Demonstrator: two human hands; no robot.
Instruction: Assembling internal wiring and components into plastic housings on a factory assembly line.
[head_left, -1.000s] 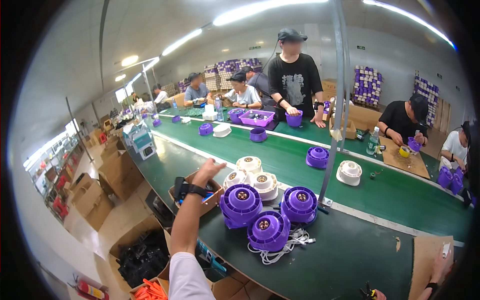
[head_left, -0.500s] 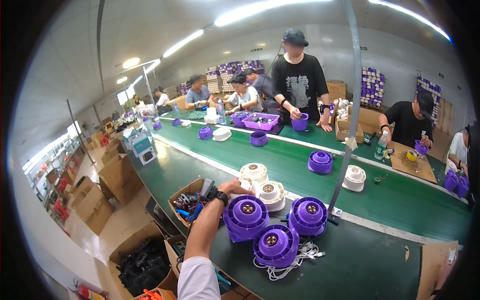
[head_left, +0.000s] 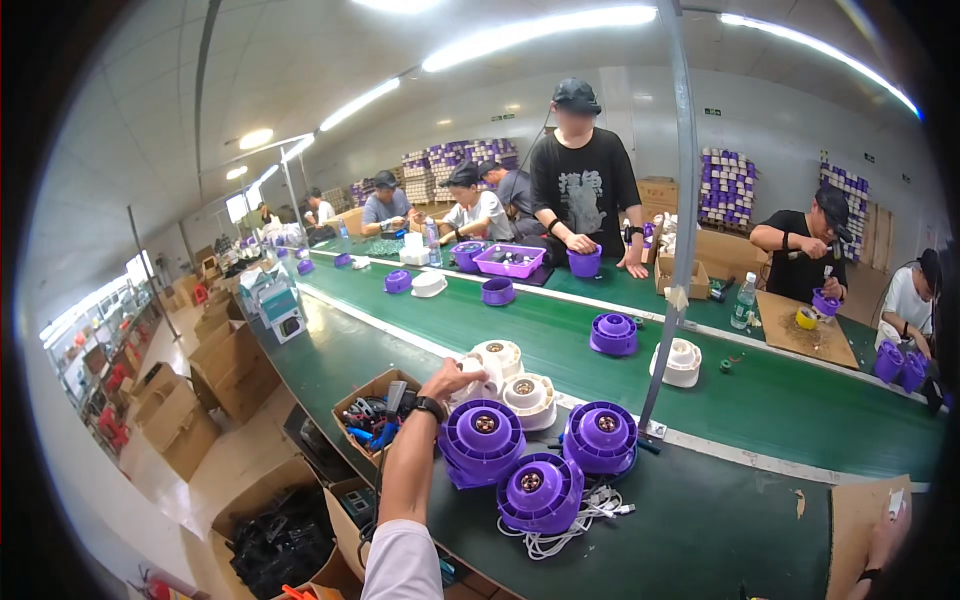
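My left hand (head_left: pixel 452 380) reaches in from below and grips a white round plastic housing (head_left: pixel 487 374), closed on its upper edge. That housing is tilted and partly hidden by the fingers. Beside it stand two more white housings, one behind (head_left: pixel 498 353) and one to the right (head_left: pixel 528 400), with metal centres. Just nearer sit three purple finned housings (head_left: pixel 483 430), also with metal centres. At the far right rim my right hand (head_left: pixel 886 535) lies against a brown cardboard piece (head_left: pixel 862 530); its fingers are too distorted there to read.
White cables (head_left: pixel 570 525) lie by the purple housings. A carton of tools (head_left: pixel 375 410) stands left of my arm. A grey pole (head_left: pixel 672 300) rises at the green conveyor's edge (head_left: pixel 570 350). Purple and white housings sit on the belt; several co-workers are across it.
My left hand has shifted slightly up and left, and the white housing in it now stands more tilted. The whole view has turned a little. My right hand shows more at the rim.
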